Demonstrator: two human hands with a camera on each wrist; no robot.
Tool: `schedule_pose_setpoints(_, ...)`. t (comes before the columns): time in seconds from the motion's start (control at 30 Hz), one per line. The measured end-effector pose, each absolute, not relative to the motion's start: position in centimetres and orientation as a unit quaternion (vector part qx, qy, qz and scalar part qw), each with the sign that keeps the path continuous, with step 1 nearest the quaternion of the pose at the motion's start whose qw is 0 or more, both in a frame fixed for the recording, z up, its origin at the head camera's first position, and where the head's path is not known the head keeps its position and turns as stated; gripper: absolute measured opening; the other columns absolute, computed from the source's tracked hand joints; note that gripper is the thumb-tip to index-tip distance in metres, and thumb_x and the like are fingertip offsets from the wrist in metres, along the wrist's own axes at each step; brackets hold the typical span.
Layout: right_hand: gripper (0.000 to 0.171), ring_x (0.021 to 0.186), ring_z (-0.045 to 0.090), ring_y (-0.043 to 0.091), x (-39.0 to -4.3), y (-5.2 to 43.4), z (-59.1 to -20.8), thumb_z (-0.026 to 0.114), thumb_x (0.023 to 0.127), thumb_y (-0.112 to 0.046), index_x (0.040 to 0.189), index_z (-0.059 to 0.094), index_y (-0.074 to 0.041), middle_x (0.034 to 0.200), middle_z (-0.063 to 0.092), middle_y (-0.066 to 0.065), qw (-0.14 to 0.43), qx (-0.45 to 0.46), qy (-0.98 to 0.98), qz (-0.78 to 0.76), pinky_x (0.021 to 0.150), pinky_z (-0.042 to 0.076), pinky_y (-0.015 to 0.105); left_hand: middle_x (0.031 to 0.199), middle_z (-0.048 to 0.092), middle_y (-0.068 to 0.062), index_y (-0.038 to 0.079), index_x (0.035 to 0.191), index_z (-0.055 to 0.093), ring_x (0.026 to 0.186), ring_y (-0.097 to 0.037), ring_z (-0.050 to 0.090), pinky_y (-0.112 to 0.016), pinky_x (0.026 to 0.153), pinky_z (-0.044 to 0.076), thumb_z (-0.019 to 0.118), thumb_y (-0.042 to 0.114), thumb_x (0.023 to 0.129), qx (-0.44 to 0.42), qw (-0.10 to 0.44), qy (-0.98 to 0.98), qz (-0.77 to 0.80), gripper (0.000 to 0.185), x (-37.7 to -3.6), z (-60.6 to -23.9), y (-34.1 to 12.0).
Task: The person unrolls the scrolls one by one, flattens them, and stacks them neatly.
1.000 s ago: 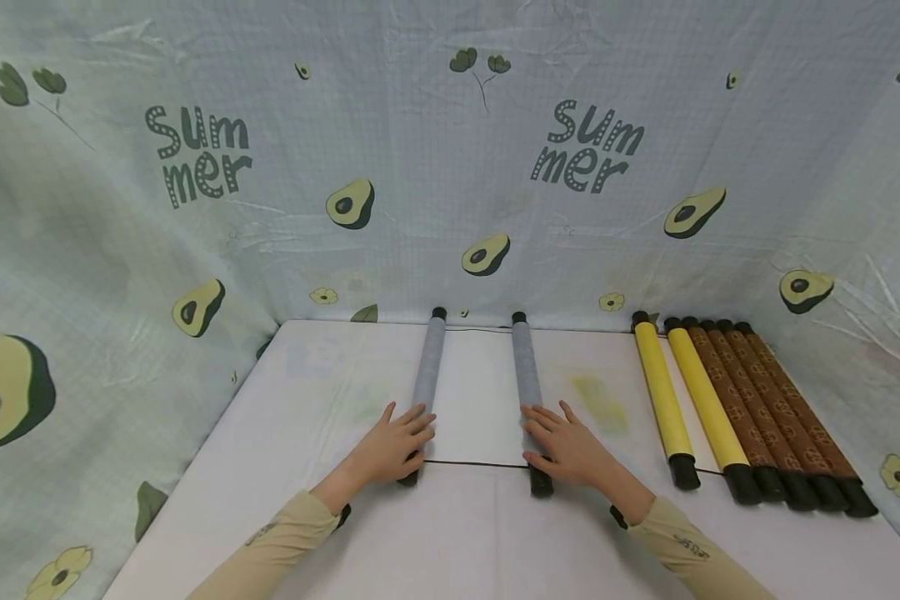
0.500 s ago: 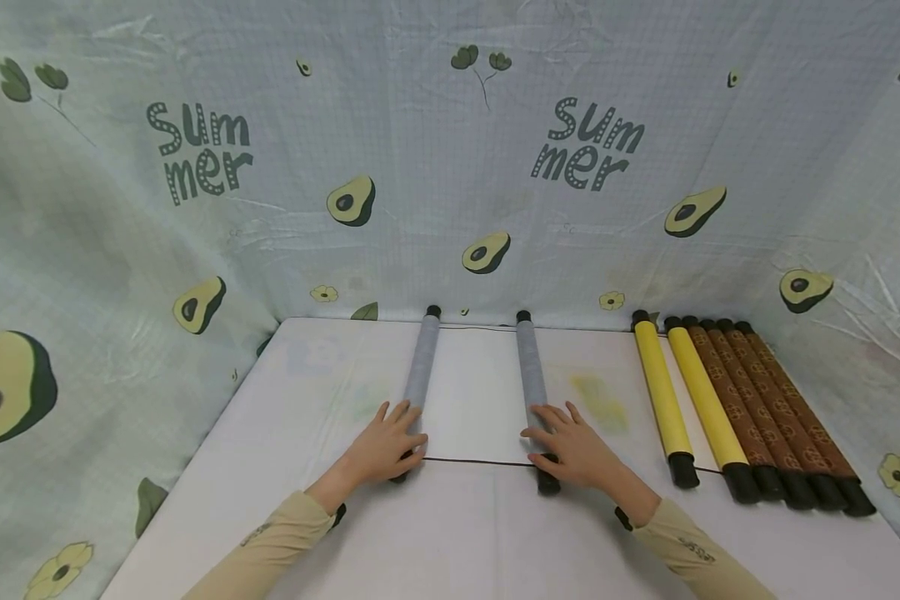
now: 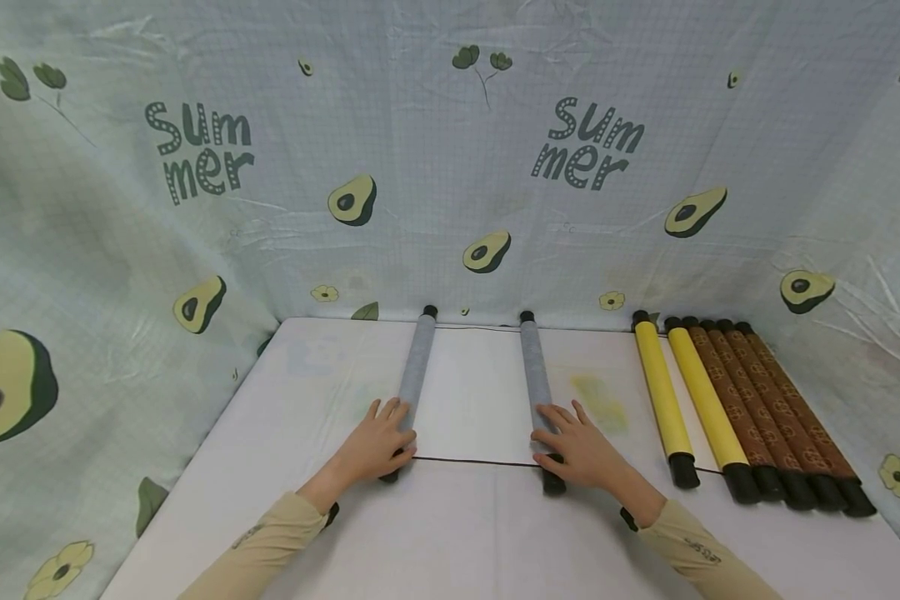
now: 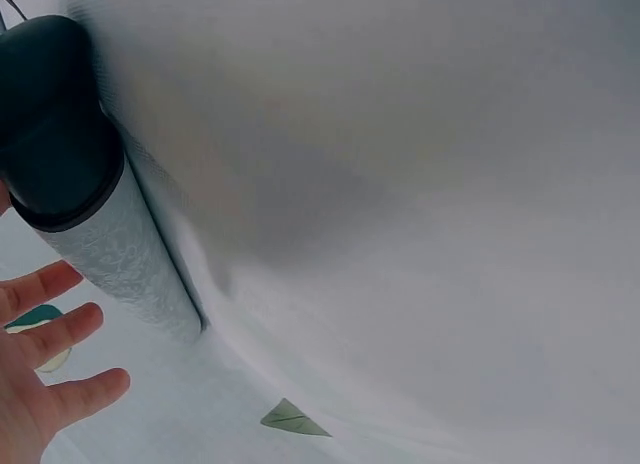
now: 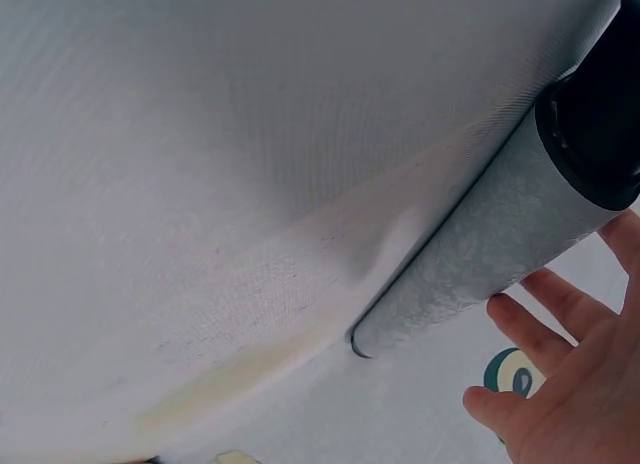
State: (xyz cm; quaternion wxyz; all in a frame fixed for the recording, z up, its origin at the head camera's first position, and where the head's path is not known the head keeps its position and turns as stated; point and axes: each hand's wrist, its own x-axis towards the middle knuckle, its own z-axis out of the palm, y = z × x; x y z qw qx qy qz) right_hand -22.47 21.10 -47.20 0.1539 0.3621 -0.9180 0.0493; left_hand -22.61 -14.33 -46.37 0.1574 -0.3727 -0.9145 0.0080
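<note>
A scroll lies partly unrolled mid-table, its white sheet stretched between two grey rolls with black end caps. On the near end of the left grey roll rests my left hand, fingers spread. My right hand lies on the right grey roll in the same way, fingers extended over it. The left wrist view has a black end cap beside the outstretched fingers. In the right wrist view the fingertips touch the side of the grey patterned roll.
On the right lie two yellow rolls with black ends and several brown patterned rolls side by side. The white tabletop meets an avocado-print cloth behind and at both sides.
Both hands have moved apart, the left one to the left and the right one to the right. The grey rolls moved with them, and the white sheet between has widened.
</note>
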Motion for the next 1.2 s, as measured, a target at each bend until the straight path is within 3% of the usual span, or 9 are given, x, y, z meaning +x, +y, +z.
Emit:
schedule_pose_setpoints(0.33,0.032,0.122,0.043,0.03,-22.3,21.5,-46.7,0.055,0.085,-0.039,0.105,0.059,-0.014,0.133,0.047,0.011,0.14,0.361,-0.922,0.022,0.098,0.024,0.061,0.125,0.054,-0.008,0.015,0.106,0.062,0.123,-0.029,0.043,-0.057,0.093,0.035,0.051,0.033,0.088,-0.373,0.151,-0.915,0.018,0.028,-22.7,-46.6,-14.8)
schedule_pose_setpoints(0.7,0.038,0.123,0.042,0.031,-22.2,22.5,-47.2,0.059,0.083,-0.038,0.112,0.058,-0.013,0.131,0.049,0.011,0.14,0.348,-0.927,0.03,0.099,0.024,0.061,0.125,0.054,-0.008,0.014,0.111,0.058,0.123,-0.028,0.043,-0.057,0.092,0.036,0.052,0.034,0.088,-0.359,0.146,-0.922,0.013,0.031,-22.7,-46.6,-15.8)
schedule_pose_setpoints(0.97,0.031,0.12,0.043,0.032,-21.8,23.1,-47.3,0.059,0.082,-0.039,0.109,0.062,-0.025,0.13,0.048,0.014,0.144,0.333,-0.931,0.03,0.097,0.024,0.062,0.122,0.053,-0.012,0.022,0.107,0.064,0.121,-0.034,0.043,-0.061,0.09,0.035,0.053,0.034,0.087,-0.363,0.147,-0.92,-0.008,0.026,-22.5,-46.6,-16.1)
schedule_pose_setpoints(1.2,0.023,0.118,0.043,0.035,-21.5,23.5,-47.1,0.062,0.079,-0.037,0.096,0.064,-0.021,0.127,0.047,0.018,0.163,0.329,-0.93,0.028,0.095,0.026,0.062,0.125,0.051,-0.014,0.018,0.092,0.068,0.122,-0.033,0.042,-0.061,0.091,0.033,0.053,0.037,0.086,-0.34,0.147,-0.929,-0.008,0.024,-22.5,-46.6,-16.6)
